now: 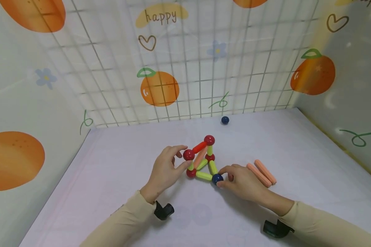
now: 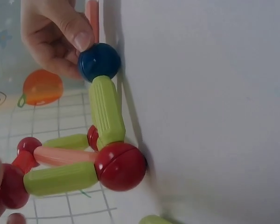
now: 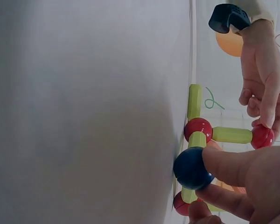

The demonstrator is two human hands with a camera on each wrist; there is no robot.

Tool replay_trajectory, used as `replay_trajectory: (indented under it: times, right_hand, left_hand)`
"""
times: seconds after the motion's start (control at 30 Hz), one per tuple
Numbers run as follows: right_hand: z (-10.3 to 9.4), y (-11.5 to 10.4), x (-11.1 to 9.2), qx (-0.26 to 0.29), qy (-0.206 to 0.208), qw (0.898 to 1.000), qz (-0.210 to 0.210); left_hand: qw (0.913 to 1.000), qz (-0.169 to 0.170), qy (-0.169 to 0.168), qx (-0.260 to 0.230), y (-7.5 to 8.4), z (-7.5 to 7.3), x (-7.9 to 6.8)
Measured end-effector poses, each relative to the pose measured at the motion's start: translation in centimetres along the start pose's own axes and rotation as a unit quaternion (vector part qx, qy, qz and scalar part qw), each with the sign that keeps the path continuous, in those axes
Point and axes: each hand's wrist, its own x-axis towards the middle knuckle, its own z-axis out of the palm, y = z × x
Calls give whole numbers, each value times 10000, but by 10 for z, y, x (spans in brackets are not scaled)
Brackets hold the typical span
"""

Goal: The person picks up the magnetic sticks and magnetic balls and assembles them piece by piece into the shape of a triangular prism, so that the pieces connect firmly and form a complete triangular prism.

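Note:
A frame of magnetic rods and balls stands on the table. Its base triangle joins two red balls and a blue ball [image 1: 217, 179] by light-green rods [image 1: 204, 175]. Two upright green rods carry upper red balls, linked by a short red rod [image 1: 199, 147]. A salmon rod [image 2: 65, 157] slants across that side. At the upper left red ball [image 1: 189, 154], my left hand [image 1: 167, 169] pinches with thumb and fingers. My right hand [image 1: 244, 181] pinches the blue ball at the near right corner between thumb and forefinger.
Two salmon rods [image 1: 261, 173] lie side by side right of my right hand. Another blue ball [image 1: 225, 120] sits at the table's far edge. A further green rod [image 3: 194, 99] lies by the lower left red ball. A printed curtain [image 1: 201, 61] closes the back.

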Motion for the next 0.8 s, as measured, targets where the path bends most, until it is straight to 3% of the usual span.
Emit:
replay_trajectory:
  times: [0.13, 0.23, 0.33, 0.57, 0.8]
  right_hand:
    - [0, -1, 0, -13, -41, 10000, 41]
    - [-1, -2, 0, -27, -38, 10000, 3]
    - [-1, -1, 0, -16, -31, 10000, 19]
    - [-3, -1, -1, 23, -41, 10000, -41]
    - [-14, 3, 1, -66, 101, 9998, -147]
  left_hand:
    - [9937, -815, -684, 341, -7, -5, -7]
    - [9782, -1434, -1250, 828, -16, -6, -14]
    - [9654, -1759, -1579, 1103, -25, -3, -19]
    - [9621, -1820, -1579, 1277, -31, 2, -16]
    - [9617, -1610, -1689, 1436, -34, 3, -10]
